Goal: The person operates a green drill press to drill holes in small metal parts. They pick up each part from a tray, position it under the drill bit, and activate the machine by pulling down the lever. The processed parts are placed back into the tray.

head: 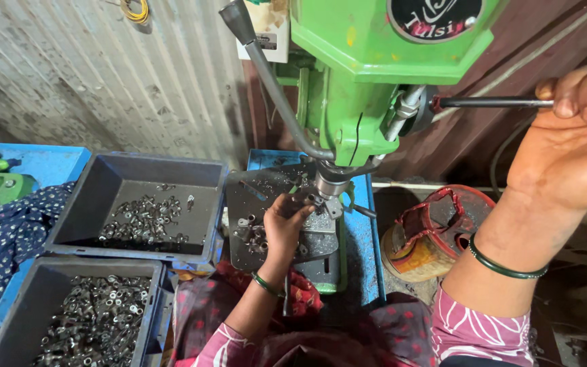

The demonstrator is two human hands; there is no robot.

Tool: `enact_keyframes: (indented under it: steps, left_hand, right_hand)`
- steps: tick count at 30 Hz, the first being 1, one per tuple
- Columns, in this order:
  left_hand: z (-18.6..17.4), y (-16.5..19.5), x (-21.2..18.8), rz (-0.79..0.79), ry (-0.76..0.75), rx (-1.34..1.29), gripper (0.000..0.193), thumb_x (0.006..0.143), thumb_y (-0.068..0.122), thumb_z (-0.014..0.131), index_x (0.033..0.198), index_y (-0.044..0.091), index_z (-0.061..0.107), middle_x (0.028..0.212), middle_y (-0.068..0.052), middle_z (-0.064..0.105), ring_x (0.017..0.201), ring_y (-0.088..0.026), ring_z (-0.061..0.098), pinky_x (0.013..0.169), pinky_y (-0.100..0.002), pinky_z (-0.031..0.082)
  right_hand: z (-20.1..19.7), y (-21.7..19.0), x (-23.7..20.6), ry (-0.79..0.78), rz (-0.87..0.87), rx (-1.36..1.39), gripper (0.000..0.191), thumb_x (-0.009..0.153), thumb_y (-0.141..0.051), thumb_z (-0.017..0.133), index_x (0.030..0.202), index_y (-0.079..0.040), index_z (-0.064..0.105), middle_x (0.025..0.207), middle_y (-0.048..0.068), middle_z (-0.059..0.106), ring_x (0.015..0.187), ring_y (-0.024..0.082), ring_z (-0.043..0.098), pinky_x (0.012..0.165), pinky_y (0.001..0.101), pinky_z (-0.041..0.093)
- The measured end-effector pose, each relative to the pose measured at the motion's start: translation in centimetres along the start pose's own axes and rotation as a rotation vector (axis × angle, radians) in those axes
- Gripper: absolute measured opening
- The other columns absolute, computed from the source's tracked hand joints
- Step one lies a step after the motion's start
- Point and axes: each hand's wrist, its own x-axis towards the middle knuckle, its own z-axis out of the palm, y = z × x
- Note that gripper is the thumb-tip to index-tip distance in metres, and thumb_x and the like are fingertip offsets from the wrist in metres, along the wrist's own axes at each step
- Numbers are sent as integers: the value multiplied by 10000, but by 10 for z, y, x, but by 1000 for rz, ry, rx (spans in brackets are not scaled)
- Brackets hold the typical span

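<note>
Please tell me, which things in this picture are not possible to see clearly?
Head view:
- Drill tip and the part under it: hidden by the left hand and the green drill press.
- Right hand fingertips on the feed lever: cut off by the right edge.
- Small metal pieces in the two grey bins: too small to identify.

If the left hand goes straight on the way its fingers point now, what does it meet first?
Probably the small metal part under the drill spindle. The left hand has its fingertips on or right beside it; depth is hard to judge.
</note>
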Motion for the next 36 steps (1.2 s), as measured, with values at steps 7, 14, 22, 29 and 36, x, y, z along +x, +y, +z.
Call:
enact_keyframes:
  steps: [7, 14, 22, 29, 36]
  left_hand:
    - [0, -17, -2, 19, 5, -47, 224, 782, -94, 832, 932, -14, 686, 902, -42, 754, 839, -82, 675, 793, -241, 553]
    - [7, -31, -2, 24, 11, -145, 275, 778, -128, 824, 966, -27, 650, 958, -62, 752, 900, -103, 687, 835, -268, 569]
    - [12, -1, -4, 23, 3, -11, 338, 753, -61, 836, 1066, -11, 717, 988, -33, 767, 906, -84, 688, 840, -252, 560]
    - [17, 29, -13, 52, 55, 390, 365, 741, 77, 894, 1066, 8, 743, 893, -63, 797, 787, -87, 674, 760, -282, 561]
    - [21, 38, -15, 129, 105, 470, 378, 748, 127, 895, 1055, 20, 703, 890, -75, 769, 781, -104, 700, 735, -289, 556]
  right_hand:
    - [1, 3, 0, 1, 0, -18, 452, 1052, -411, 345, 771, -61, 294, 668, 65, 297, 630, 225, 295, 688, 369, 326]
    - [-3, -1, 0, -13, -17, -39, 445, 1054, -397, 339, 769, -59, 288, 667, 66, 289, 628, 227, 289, 681, 372, 319]
    - [-15, -4, -11, -40, -53, -138, 438, 1056, -381, 333, 767, -56, 281, 666, 68, 281, 626, 229, 282, 674, 375, 311]
    - [-7, -2, 22, -24, 33, -91, 432, 1058, -367, 327, 765, -54, 275, 665, 69, 273, 624, 230, 277, 667, 378, 303]
    - [-34, -10, -22, -78, -185, -296, 426, 1060, -353, 321, 763, -52, 270, 665, 70, 266, 622, 232, 271, 660, 381, 296]
